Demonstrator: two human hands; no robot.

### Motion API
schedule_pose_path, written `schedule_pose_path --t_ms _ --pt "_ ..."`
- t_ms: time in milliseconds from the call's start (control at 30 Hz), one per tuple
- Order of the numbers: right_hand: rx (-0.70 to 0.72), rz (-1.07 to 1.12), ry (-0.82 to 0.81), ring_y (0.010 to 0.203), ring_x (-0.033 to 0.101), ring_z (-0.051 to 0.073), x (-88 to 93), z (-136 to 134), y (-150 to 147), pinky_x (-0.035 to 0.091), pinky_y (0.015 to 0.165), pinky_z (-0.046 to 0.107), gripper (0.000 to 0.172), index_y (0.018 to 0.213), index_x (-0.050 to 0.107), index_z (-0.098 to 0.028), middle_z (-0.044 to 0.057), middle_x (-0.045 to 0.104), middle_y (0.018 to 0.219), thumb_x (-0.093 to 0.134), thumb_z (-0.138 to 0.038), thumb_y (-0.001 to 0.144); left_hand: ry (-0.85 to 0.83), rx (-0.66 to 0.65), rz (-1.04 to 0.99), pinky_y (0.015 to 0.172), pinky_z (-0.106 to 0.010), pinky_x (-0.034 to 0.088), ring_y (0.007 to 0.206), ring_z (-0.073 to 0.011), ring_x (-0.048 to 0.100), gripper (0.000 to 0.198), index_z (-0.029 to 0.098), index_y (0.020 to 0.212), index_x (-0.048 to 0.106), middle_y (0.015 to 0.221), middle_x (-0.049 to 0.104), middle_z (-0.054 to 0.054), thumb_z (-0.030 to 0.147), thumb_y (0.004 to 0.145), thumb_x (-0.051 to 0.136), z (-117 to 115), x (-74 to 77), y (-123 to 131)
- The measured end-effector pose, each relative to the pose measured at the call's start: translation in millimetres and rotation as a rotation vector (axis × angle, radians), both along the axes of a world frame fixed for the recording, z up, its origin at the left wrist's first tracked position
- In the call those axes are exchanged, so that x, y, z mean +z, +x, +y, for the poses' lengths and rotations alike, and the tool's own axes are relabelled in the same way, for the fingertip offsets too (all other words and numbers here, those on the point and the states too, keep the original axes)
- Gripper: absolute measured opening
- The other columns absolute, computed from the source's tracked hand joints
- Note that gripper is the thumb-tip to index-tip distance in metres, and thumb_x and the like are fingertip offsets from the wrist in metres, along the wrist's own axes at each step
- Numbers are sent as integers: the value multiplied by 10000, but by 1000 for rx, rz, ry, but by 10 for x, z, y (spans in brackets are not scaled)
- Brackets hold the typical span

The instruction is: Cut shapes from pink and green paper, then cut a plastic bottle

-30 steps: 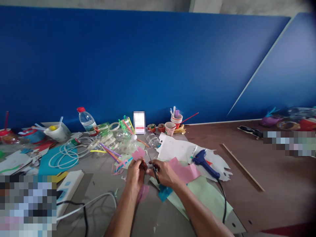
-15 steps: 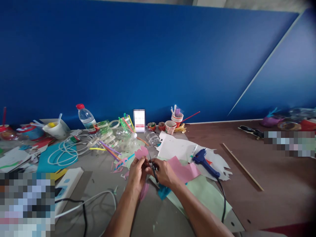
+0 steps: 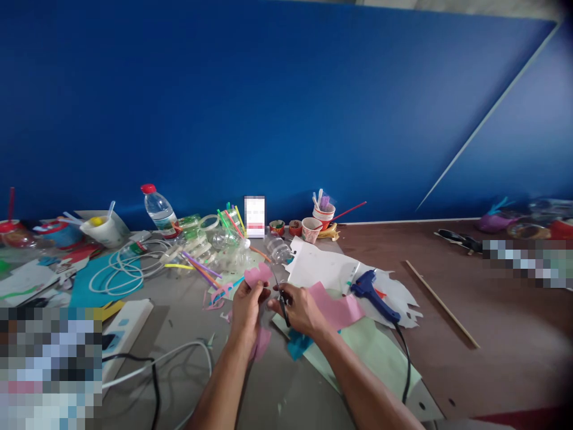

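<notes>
Pinched in my left hand is a pink paper piece with a scalloped edge, held up above the table. My right hand grips a pair of scissors with dark handles, its blades pointing up and away beside the pink piece. A small gap shows between the blades and the paper. Under my left wrist lies another pink scrap. A larger pink sheet rests to the right of my right hand, over pale green paper and a teal scrap.
A blue glue gun lies on white paper at right, near a wooden stick. Behind are a phone, paper cups, plastic bottle parts and a red-capped bottle. A white power strip with cables sits at left.
My right hand with the scissors has drawn slightly right, away from the pink piece. My left hand still holds the piece, turned a little. The whole view has shifted slightly.
</notes>
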State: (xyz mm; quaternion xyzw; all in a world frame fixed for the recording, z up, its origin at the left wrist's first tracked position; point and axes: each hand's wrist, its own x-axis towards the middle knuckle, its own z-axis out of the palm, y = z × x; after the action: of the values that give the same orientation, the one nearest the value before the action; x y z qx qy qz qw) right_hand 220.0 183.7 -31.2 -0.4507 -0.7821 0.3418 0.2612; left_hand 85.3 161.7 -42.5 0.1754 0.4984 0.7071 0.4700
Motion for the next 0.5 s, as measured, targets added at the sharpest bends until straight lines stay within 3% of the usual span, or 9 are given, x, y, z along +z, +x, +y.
schedule_pose_path --t_ms 100,233,500 --pt "-164 -73 54 822 646 208 -16 56 25 434 728 281 392 1148 625 -171 68 706 876 570 -423 853 -9 34 9 525 -220 429 489 -86 534 325 152 704 621 610 626 14 326 494 798 18 -21 -17" --pt "-345 -319 197 1101 542 286 -29 125 84 338 932 392 594 1323 499 -195 117 623 1167 641 -409 787 -12 70 97 505 -220 418 476 -97 524 271 173 650 586 568 593 29 323 523 773 49 -104 -55" --pt "-424 -509 124 1123 477 327 -65 223 213 277 920 433 751 1430 365 -196 150 551 1225 627 -475 784 -31 127 223 546 -236 442 517 -127 553 201 204 584 530 558 586 16 304 611 703 76 -127 -181"
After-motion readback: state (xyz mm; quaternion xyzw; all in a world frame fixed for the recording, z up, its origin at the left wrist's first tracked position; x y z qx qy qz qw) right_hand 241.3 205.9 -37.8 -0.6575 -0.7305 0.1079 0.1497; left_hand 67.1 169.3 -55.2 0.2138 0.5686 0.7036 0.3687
